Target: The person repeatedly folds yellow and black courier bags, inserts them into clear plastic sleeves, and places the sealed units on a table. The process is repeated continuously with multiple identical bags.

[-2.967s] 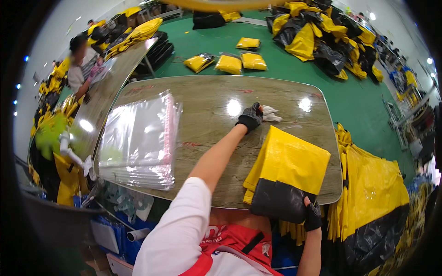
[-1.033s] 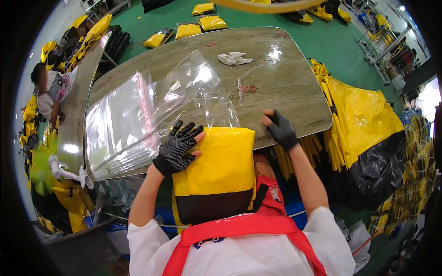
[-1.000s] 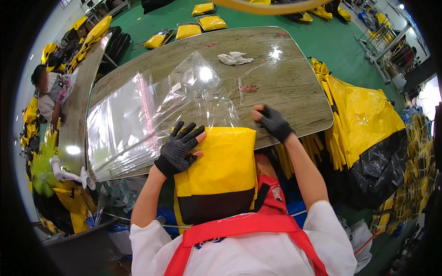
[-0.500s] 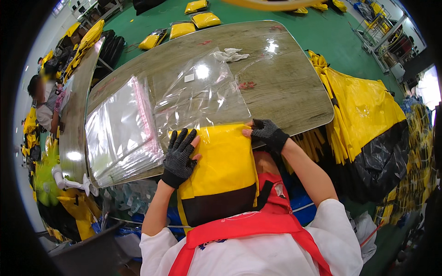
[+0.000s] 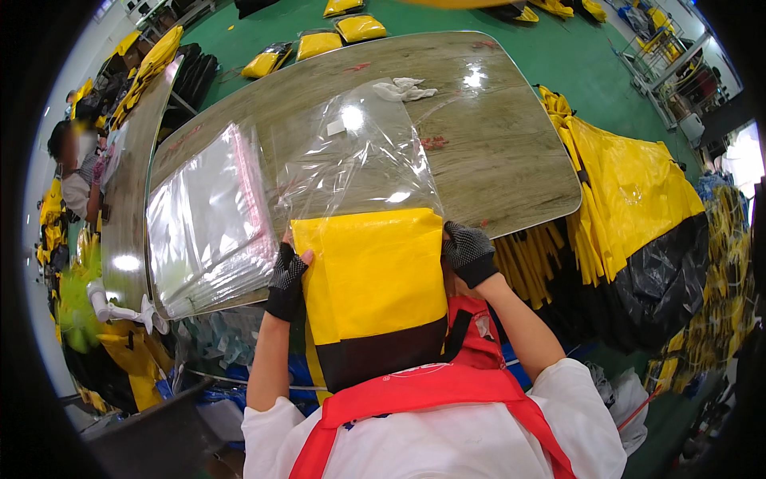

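Observation:
A folded yellow garment with a black lower band (image 5: 371, 291) stands at the near edge of the wooden table (image 5: 495, 152), its top at the mouth of a clear plastic bag (image 5: 359, 160) that lies flat on the table. My left hand (image 5: 286, 279), in a black dotted glove, grips the garment's left edge together with the bag's opening. My right hand (image 5: 469, 252), gloved the same way, grips the right edge.
A stack of clear plastic bags (image 5: 209, 219) lies on the table to the left. A white rag (image 5: 403, 88) sits at the far side. Yellow and black garments (image 5: 630, 207) hang at the right. Another person (image 5: 76, 164) sits at the left table.
Three seconds ago my left hand reached across the table while my right held the garment low. Both hands have since brought the garment up to the bag's mouth and moved to its side edges.

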`<state>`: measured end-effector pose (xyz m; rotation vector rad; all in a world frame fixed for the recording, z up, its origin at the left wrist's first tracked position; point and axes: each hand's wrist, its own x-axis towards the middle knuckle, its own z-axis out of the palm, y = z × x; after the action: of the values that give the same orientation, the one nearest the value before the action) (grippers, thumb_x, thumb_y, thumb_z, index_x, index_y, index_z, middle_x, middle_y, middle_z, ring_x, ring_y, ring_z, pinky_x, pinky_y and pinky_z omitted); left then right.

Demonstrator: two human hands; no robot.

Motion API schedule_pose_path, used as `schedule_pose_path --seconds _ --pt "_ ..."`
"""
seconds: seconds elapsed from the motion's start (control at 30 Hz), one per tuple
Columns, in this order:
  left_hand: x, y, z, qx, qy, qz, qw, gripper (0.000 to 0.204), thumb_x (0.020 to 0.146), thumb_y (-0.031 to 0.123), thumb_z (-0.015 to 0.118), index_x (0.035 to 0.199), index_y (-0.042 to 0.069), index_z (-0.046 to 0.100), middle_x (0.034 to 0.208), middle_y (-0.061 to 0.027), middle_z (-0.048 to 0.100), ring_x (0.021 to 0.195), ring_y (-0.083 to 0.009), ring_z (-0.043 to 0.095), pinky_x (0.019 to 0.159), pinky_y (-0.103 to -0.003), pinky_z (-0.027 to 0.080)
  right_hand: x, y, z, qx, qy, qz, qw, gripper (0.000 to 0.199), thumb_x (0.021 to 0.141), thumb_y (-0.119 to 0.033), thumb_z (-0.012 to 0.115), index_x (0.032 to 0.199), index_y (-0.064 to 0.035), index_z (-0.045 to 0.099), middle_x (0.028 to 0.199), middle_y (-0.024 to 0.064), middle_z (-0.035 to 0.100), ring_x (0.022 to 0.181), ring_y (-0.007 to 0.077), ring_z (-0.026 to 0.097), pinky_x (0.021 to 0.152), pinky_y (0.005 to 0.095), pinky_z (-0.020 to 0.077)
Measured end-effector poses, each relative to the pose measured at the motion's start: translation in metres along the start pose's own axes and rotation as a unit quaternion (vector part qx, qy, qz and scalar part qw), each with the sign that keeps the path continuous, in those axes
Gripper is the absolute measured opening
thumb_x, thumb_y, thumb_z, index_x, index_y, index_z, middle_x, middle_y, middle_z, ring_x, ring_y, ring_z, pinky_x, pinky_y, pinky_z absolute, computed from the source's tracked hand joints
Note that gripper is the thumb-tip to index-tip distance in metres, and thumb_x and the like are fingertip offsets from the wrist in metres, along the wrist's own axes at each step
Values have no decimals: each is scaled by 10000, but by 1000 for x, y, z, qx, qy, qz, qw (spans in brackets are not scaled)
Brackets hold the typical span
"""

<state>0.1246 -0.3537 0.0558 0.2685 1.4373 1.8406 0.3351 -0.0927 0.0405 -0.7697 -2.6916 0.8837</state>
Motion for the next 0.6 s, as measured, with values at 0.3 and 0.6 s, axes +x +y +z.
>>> schedule_pose_path --seconds 0.3,0.6 --pt "-29 5 0 24 -92 -62 994 631 742 198 716 1280 28 435 1154 -71 566 1029 -194 545 885 -311 441 -22 20 -10 520 -9 115 846 362 866 -284 591 1103 -13 555 975 86 619 897 159 558 799 325 445" --pt "-59 -54 33 -35 66 -110 991 523 814 273 670 1225 6 486 1106 -79 594 961 -180 576 835 -296 456 -38 -30 -23 325 -42 129 936 398 857 -343 601 1021 19 622 915 119 669 820 148 607 733 306 476"
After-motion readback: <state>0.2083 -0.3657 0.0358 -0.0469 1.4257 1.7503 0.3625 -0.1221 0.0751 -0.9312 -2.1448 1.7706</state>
